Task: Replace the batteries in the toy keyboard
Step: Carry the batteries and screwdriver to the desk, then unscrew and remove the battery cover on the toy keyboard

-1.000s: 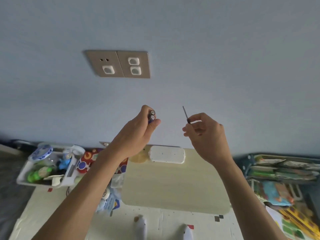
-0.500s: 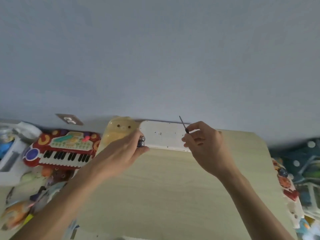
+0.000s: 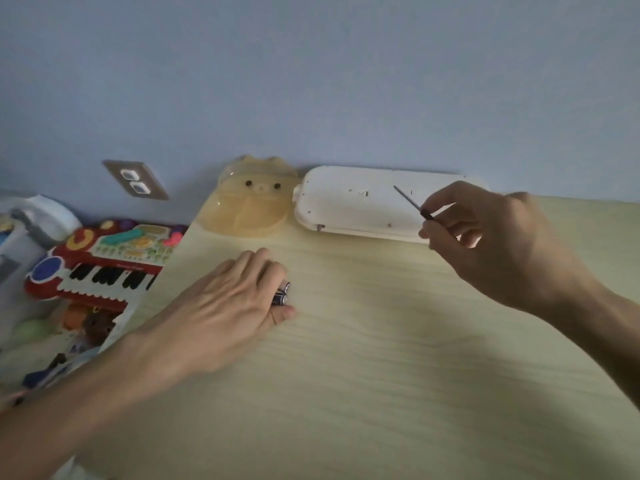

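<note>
Two batteries (image 3: 283, 294) lie clamped under the left hand (image 3: 221, 306) on the tabletop (image 3: 381, 375) near the unopened white keyboard (image 3: 360, 202), right-hand fingers (image 3: 437, 233) pinching a screwdriver (image 3: 410, 201): nothing replaced yet.

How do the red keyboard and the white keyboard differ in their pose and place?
The red keyboard lies keys up, beside the table's left edge; the white keyboard lies with its plain, screw-holed side up, on the table by the wall. The red one is multicoloured; the white one is plain. Neither is touched by a hand.
</note>
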Demonstrator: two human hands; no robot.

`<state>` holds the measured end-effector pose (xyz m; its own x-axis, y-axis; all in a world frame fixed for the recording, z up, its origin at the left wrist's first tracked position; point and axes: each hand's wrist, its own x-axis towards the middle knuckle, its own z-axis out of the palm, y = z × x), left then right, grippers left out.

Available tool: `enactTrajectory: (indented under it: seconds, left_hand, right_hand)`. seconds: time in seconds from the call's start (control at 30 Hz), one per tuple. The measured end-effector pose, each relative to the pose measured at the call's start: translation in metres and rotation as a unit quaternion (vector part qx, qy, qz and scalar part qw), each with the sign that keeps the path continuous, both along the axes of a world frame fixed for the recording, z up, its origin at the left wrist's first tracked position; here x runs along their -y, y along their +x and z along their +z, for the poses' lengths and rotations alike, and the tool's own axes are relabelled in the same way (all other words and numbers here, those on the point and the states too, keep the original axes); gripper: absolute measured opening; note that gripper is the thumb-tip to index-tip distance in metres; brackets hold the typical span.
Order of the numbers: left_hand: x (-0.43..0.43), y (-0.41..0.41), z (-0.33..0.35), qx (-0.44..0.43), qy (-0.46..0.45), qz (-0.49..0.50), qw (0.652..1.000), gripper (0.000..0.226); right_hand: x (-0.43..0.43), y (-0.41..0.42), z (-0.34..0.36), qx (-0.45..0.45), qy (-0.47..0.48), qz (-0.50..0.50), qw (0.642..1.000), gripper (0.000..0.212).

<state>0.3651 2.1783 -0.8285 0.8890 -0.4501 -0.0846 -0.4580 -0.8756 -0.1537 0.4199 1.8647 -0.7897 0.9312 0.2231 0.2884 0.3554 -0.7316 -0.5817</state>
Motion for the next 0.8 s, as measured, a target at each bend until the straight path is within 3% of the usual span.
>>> enactTrajectory:
  seconds: [0.17, 0.33, 0.5, 0.8]
  left_hand:
    - [0.003, -0.004, 0.002, -0.006, -0.042, 0.003, 0.999, 0.037]
    - [-0.001, -0.007, 0.006, -0.019, -0.062, 0.009, 0.998, 0.042]
    - [-0.006, -0.006, 0.009, -0.037, -0.079, 0.012, 0.996, 0.043]
    - [-0.006, -0.001, 0.021, -0.030, -0.059, -0.017, 0.998, 0.051]
  right_hand:
    - [-0.007, -0.001, -0.010, 0.045, -0.001, -0.006, 0.999, 0.010]
    - [-0.012, 0.014, -0.020, 0.105, -0.069, 0.025, 0.992, 0.006]
    - [-0.006, 0.029, -0.029, 0.074, -0.147, 0.024, 0.986, 0.011]
    - [0.022, 0.002, -0.028, 0.097, -0.171, 0.027, 0.980, 0.011]
